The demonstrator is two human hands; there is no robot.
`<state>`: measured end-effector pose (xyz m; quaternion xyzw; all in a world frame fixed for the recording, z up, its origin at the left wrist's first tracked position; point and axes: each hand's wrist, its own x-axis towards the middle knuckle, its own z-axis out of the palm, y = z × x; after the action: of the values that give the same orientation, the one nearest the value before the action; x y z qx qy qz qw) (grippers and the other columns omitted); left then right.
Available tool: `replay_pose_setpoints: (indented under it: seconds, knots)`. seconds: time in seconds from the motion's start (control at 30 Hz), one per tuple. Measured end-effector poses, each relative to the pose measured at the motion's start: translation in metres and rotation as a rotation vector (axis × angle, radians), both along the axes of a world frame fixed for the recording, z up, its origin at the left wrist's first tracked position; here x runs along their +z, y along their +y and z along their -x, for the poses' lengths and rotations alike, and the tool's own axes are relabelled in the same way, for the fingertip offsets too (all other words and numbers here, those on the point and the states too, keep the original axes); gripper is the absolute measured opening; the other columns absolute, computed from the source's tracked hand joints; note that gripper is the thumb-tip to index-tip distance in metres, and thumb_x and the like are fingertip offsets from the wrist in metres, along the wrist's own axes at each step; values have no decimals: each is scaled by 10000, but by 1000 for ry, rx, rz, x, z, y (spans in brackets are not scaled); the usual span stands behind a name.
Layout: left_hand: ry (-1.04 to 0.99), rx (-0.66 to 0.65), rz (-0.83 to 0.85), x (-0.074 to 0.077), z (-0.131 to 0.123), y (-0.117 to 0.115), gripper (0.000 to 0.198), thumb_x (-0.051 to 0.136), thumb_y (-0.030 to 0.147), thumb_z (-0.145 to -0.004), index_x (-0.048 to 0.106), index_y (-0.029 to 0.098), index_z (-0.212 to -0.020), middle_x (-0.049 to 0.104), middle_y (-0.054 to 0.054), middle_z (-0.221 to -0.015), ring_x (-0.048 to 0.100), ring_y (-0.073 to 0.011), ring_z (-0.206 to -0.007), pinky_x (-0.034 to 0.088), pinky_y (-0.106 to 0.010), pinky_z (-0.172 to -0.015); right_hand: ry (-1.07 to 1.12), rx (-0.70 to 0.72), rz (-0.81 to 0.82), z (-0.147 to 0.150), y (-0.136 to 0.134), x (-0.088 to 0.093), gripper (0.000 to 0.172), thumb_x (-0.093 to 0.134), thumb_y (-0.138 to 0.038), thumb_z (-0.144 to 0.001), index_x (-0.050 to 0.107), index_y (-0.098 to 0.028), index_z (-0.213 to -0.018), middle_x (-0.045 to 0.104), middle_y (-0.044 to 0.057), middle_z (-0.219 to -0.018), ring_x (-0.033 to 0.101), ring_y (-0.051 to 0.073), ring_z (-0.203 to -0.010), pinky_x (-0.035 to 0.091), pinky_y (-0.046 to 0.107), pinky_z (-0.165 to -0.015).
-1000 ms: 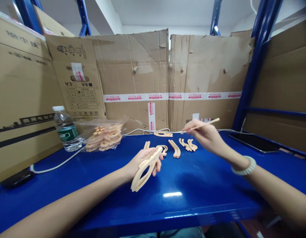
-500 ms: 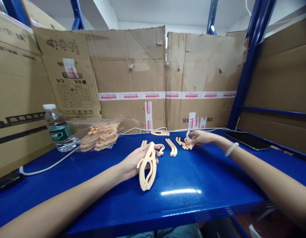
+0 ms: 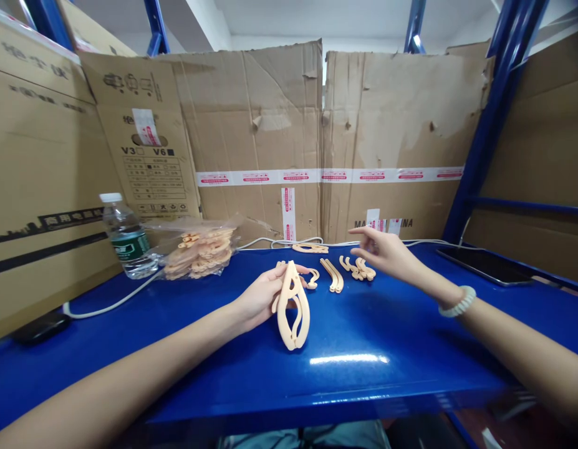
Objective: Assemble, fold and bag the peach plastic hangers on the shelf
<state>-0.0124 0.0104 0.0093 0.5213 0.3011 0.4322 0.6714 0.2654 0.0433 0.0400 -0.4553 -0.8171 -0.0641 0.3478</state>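
Observation:
My left hand [image 3: 263, 298] is closed round a cream plastic folding hanger [image 3: 293, 312], which is folded up, its rounded end pointing down towards me. Part of the hanger is hidden by the fingers. Above a small pile of curved hook pieces [image 3: 362, 270], my right hand [image 3: 386, 254] hovers with index finger and thumb apart and nothing visible between them. Two slim curved hanger bars [image 3: 333, 275] lie side by side between the hands. Just behind my left fingertips rests a single hook piece [image 3: 313, 280].
A clear bag of cream hanger parts [image 3: 204, 252] lies at the left beside a water bottle [image 3: 130, 243]. Another folded hanger [image 3: 310, 248] sits at the back near a white cable [image 3: 265, 240]. A dark phone [image 3: 482, 265] lies at right. Cardboard [image 3: 255, 143] walls the blue table [image 3: 363, 386].
My right hand has lifted off the pile of hook pieces, and its fingers have spread. The left hand still grips the hanger, now turned more face-on. The view has shifted slightly left.

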Motion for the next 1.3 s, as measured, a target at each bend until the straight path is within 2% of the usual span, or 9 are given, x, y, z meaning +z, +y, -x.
replay_pose_setpoints:
  seconds: [0.13,0.23,0.37,0.53,0.67,0.8,0.93,1.13,1.3]
  knots:
    - [4,4,-37,1,0,-3,174,577,127,-826,663,129,-977,677,-69,-787,630,-138,-615,519,-222,-552,-285,530,-252,49,-55,-6,334,528,-301,-918,531,-188,-1232,612,105,-1039,555,201,-947,461,357,-813]
    - [-25,49,-18,2,-1,-6,204,533,184,-876,637,127,-1042,685,-80,-790,646,-164,-650,534,-262,-598,-521,647,-364,71,-75,-21,237,480,-192,-941,576,-182,-1157,624,91,-1047,538,195,-1018,425,378,-899]
    - [-44,45,16,1,-3,-12,343,433,367,-945,620,99,-1050,692,-142,-902,659,-214,-806,535,-306,-688,-576,608,-490,77,-73,-35,198,441,-119,-946,615,-179,-1019,648,64,-982,547,176,-1023,402,375,-946]
    - [216,28,-188,-7,-7,-21,298,653,318,-811,612,128,-1037,677,-80,-885,656,-214,-799,534,-311,-709,-541,529,-555,74,-64,-38,166,453,-112,-929,608,-164,-901,641,63,-927,545,186,-924,401,388,-922]
    - [388,140,-356,-9,-9,-30,296,604,390,-829,583,140,-986,650,-40,-750,668,-223,-671,545,-310,-596,-539,427,-472,72,-61,-41,157,429,-135,-912,583,-156,-888,609,82,-885,509,213,-871,369,429,-929]
    - [411,253,-572,-6,-6,-40,228,510,369,-900,557,170,-1001,670,-47,-850,672,-211,-769,538,-294,-683,-507,272,-327,72,-59,-44,166,390,-119,-882,546,-163,-847,581,73,-805,497,210,-773,376,406,-865]
    - [476,310,-728,-6,-6,-46,168,498,327,-916,563,173,-934,682,-46,-865,667,-194,-784,513,-274,-725,-513,259,-251,72,-61,-45,179,379,-67,-845,525,-170,-847,565,10,-683,458,160,-591,355,335,-737]
    - [255,273,-458,-5,-10,-41,313,553,434,-864,541,151,-999,684,-41,-762,690,-204,-668,561,-286,-605,-465,309,-418,72,-63,-43,225,353,-38,-827,510,-176,-746,546,5,-630,427,148,-565,308,307,-687]
    - [177,280,-240,-6,-9,-32,325,603,439,-828,552,129,-912,676,-44,-636,669,-185,-550,535,-245,-491,-514,321,-574,73,-66,-39,260,349,-62,-893,525,-188,-749,564,11,-633,460,156,-590,292,321,-667]
